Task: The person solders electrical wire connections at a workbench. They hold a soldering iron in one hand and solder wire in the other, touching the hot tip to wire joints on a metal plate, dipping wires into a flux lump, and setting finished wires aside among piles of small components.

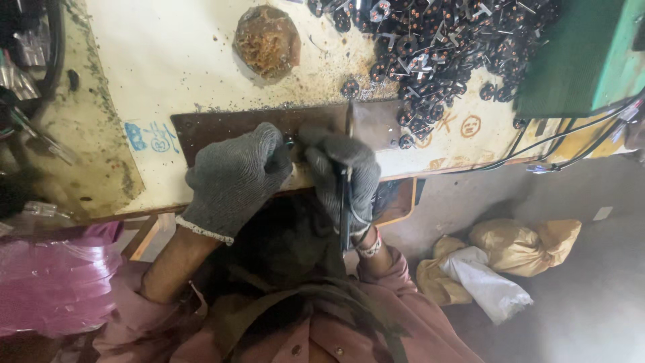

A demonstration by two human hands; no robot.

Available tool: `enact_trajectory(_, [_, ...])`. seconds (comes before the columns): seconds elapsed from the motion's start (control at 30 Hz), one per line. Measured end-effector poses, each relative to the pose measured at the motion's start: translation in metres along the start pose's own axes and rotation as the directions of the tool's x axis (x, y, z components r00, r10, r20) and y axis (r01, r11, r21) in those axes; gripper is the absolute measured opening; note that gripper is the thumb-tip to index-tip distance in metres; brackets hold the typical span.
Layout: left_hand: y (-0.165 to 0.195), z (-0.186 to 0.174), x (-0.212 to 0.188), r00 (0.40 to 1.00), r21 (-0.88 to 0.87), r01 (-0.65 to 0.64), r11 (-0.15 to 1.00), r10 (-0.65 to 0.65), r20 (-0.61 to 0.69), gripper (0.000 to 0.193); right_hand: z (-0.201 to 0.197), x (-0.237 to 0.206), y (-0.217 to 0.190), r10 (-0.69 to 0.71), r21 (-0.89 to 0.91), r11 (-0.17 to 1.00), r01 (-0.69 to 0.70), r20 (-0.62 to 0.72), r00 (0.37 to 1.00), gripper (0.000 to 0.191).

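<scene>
Gripping a thin dark tool (345, 208) in your gloved right hand (342, 176), you are pinching a small part with your left hand (235, 176) over the metal plate (269, 124), steadying both hands at the bench edge (161, 195).

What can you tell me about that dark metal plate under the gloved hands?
The plate is a flat, dark brown slab, metal by its look, dull and stained. It lies flat near the front edge of the pale, dirty table. A thin upright strip crosses it towards its right end. The left hand and right hand, both in grey knit gloves, rest over its front edge and hide the middle. The right hand grips a slim dark tool. Small black parts lie heaped just behind its right end.
</scene>
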State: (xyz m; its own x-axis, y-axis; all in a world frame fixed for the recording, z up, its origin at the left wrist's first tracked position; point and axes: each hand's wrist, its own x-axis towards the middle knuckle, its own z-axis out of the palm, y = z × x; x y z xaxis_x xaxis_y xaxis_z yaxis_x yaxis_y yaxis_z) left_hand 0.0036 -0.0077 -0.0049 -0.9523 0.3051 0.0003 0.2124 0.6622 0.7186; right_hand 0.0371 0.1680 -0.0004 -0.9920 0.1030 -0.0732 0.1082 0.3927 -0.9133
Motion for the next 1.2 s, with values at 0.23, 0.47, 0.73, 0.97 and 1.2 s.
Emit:
enact_trajectory(0.23, [0.001,0.006,-0.005,0.990,-0.118,0.138,0.983,-0.140,-0.005,0.020,0.013,-0.057,0.048,-0.252,-0.377,0.873,0.308,0.193,0.948,0.039])
enact_trajectory(0.47, [0.016,0.001,-0.004,0.993,-0.081,0.100,0.992,-0.105,-0.051,0.018,0.007,-0.042,0.014,0.274,0.581,0.779,-0.237,0.025,0.961,0.034])
enact_trajectory(0.73, [0.012,-0.023,-0.020,0.998,-0.359,0.017,0.933,-0.035,-0.043,0.022,-0.009,-0.012,0.011,-0.223,-0.385,0.890,0.246,0.104,0.969,0.023])
enact_trajectory(0.97, [0.008,-0.012,-0.032,0.947,-0.517,0.320,0.794,-0.248,0.205,0.013,-0.010,-0.024,0.024,0.073,-0.163,0.985,-0.053,0.121,0.990,0.016])
enact_trajectory(1.2, [0.001,-0.015,-0.028,0.998,-0.502,0.051,0.864,-0.021,0.064,0.014,-0.009,-0.020,0.024,0.279,0.456,0.811,-0.366,0.247,0.928,0.024])
